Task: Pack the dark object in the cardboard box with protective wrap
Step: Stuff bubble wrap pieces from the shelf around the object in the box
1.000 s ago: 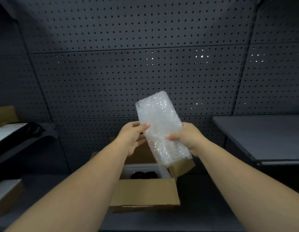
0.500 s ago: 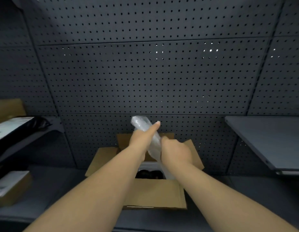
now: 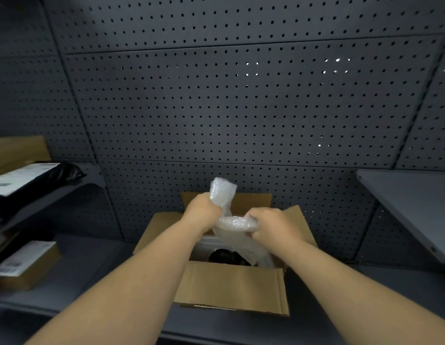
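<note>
An open cardboard box [image 3: 231,287] stands on the dark shelf in front of me, its flaps spread outward. Inside it lies the dark object [image 3: 222,256], partly visible in a white liner. A crumpled sheet of bubble wrap [image 3: 231,224] hangs over the box opening, its lower end reaching down into the box. My left hand [image 3: 200,212] grips the upper end of the wrap. My right hand [image 3: 272,226] grips the wrap lower down, just above the box's right side.
A small cardboard box with a label [image 3: 27,265] sits on the shelf at the left. Above it a black bag with a white label [image 3: 35,178] lies on a higher shelf. A grey shelf [image 3: 413,207] juts out at the right. Pegboard [image 3: 229,108] covers the back wall.
The bubble wrap, held up flat a second ago, is now scrunched and bent. Both hands have come down with it to the box opening.
</note>
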Demonstrator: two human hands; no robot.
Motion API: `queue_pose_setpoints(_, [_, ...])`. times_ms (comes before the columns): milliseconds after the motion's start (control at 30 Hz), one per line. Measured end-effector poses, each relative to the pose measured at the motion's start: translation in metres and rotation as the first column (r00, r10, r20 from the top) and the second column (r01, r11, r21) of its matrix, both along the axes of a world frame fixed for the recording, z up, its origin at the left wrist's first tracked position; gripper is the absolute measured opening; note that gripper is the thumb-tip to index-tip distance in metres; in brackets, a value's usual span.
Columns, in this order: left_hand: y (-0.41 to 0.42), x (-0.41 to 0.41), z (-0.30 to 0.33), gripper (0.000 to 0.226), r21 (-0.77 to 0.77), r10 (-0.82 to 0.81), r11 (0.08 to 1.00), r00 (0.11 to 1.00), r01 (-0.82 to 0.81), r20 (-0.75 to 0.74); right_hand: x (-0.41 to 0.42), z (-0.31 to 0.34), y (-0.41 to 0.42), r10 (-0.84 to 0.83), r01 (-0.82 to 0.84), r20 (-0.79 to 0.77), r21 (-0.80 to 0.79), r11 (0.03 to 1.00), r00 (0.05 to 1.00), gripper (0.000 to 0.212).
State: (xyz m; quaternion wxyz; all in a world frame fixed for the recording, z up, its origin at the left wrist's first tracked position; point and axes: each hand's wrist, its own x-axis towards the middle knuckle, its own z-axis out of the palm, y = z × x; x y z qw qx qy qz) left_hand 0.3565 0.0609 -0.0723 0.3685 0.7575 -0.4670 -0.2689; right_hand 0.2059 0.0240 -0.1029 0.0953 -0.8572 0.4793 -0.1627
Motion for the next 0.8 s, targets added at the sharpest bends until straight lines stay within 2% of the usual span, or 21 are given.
queue_pose_setpoints(100, [-0.001, 0.011, 0.002, 0.021, 0.12, -0.164, 0.981, 0.984, 0.155, 0.074, 0.008, 0.005, -0.016, 0.017, -0.016, 0.072, -0.023, 1.0, 0.997, 0.027])
queue_pose_setpoints(167, [-0.003, 0.02, 0.003, 0.026, 0.236, -0.264, 0.944, 0.956, 0.229, 0.127, 0.013, 0.01, -0.022, 0.044, -0.041, 0.141, -0.021, 0.999, 0.989, 0.058])
queue_pose_setpoints(233, [-0.005, 0.031, 0.004, 0.027, 0.349, -0.351, 0.893, 0.925, 0.284, 0.145, 0.022, 0.014, -0.023, 0.112, -0.127, 0.197, 0.067, 0.99, 0.974, 0.095])
queue_pose_setpoints(300, [-0.01, 0.043, 0.005, 0.017, 0.44, -0.438, 0.838, 0.879, 0.324, 0.187, 0.035, 0.015, -0.024, 0.199, -0.223, 0.159, 0.15, 0.963, 0.967, 0.113])
queue_pose_setpoints(333, [-0.013, 0.049, 0.005, 0.007, 0.472, -0.48, 0.815, 0.848, 0.336, 0.224, 0.042, 0.013, -0.025, 0.235, -0.255, 0.127, 0.176, 0.951, 0.964, 0.113])
queue_pose_setpoints(367, [-0.017, 0.056, 0.004, 0.007, 0.492, -0.511, 0.8, 0.82, 0.344, 0.258, 0.049, 0.013, -0.026, 0.26, -0.275, 0.097, 0.196, 0.941, 0.961, 0.107])
queue_pose_setpoints(467, [-0.032, 0.078, 0.003, 0.019, 0.546, -0.575, 0.759, 0.759, 0.355, 0.305, 0.069, 0.01, -0.03, 0.259, -0.268, 0.069, 0.256, 0.929, 0.963, 0.076])
queue_pose_setpoints(600, [-0.05, 0.106, 0.001, 0.011, 0.628, -0.684, 0.673, 0.653, 0.391, 0.326, 0.095, 0.01, -0.037, 0.233, -0.235, 0.046, 0.349, 0.907, 0.971, 0.037])
queue_pose_setpoints(700, [-0.064, 0.122, -0.003, 0.006, 0.628, -0.733, 0.65, 0.572, 0.429, 0.367, 0.113, 0.01, -0.042, 0.205, -0.199, 0.02, 0.364, 0.91, 0.978, 0.035])
queue_pose_setpoints(800, [-0.077, 0.135, -0.005, 0.01, 0.585, -0.737, 0.665, 0.537, 0.465, 0.411, 0.129, 0.01, -0.047, 0.142, -0.143, 0.031, 0.376, 0.915, 0.989, 0.054])
